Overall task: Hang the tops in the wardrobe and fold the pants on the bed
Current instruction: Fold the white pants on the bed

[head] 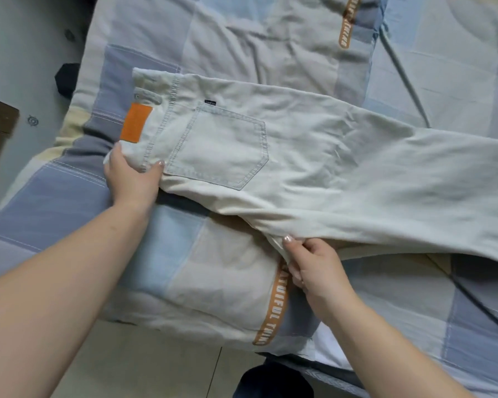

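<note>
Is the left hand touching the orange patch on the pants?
Apart. The head view shows the left hand gripping the pants waistband below the orange patch.

The bed (443,67) is covered by a patchwork quilt (69,214) in blue, grey and cream. Pale pants (314,156) are laid flat across it, waistband to the left.

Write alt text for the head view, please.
Pale jeans lie flat on a patchwork quilt, back pocket up, legs running right. The left hand grips the waistband corner; the right hand pinches the near edge at the crotch.
</note>
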